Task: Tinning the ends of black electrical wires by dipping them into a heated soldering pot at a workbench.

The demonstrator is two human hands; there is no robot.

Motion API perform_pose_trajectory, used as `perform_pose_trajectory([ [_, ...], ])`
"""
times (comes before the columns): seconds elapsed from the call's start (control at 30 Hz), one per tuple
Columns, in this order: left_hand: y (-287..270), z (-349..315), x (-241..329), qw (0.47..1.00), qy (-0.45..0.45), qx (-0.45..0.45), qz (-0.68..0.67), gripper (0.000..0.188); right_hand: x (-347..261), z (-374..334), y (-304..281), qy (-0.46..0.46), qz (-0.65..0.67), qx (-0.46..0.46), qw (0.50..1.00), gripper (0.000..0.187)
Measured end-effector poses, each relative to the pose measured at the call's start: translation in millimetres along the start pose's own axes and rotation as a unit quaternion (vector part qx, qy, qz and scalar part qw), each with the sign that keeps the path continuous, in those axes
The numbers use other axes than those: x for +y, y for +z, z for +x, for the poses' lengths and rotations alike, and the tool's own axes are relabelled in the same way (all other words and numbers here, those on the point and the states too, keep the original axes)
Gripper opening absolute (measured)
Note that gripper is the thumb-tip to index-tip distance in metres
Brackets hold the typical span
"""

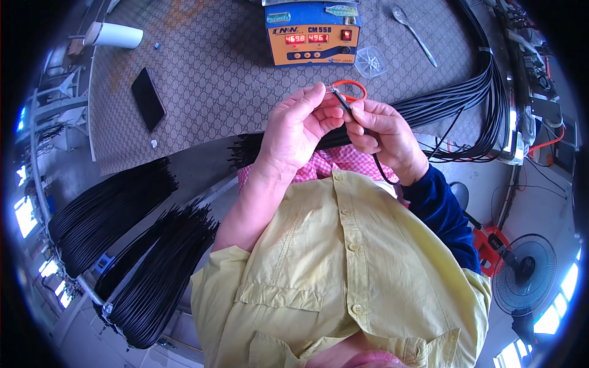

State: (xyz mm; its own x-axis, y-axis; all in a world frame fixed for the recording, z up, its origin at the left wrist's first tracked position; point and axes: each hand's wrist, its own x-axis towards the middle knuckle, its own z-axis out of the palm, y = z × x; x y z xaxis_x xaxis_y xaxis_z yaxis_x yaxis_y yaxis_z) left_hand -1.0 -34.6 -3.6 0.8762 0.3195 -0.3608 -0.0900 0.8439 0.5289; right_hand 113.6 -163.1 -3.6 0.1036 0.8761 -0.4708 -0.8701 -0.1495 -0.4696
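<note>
A thin black cable (343,105) is pinched between the thumb and fingers of my right hand (385,132), its end tilted up and to the left. From below that hand the cable curves down in front of the yellow shirt. My left hand (299,122) has its fingers curled, with thumb and forefinger closed at the cable's bare end. Pale, fine strands seem to show there, too small to make out fully. Just behind the fingertips an orange loop (364,89) stands out, partly hidden by the hands.
Beyond my hands stands a blue and orange control box (279,56) with red digits. Beside it lie a clear plastic dish (370,62) and a spoon (415,37). A phone (148,100) and white cup (114,35) are left. Black cable bundles (110,214) hang lower left; more cables (457,92) lie right.
</note>
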Motion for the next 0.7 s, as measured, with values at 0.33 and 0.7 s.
perform_pose_trajectory([
  [0.33, 14, 2, -5, 0.999, -0.012, 0.008, 0.031, 0.024, -2, -15, -8, -0.008, 0.009, -0.002, 1.000, 0.017],
  [0.7, 13, -1, -24, 0.994, -0.083, 0.018, 0.070, 0.022, -15, -73, -48, 0.002, -0.417, 0.065, 0.907, 0.017],
])
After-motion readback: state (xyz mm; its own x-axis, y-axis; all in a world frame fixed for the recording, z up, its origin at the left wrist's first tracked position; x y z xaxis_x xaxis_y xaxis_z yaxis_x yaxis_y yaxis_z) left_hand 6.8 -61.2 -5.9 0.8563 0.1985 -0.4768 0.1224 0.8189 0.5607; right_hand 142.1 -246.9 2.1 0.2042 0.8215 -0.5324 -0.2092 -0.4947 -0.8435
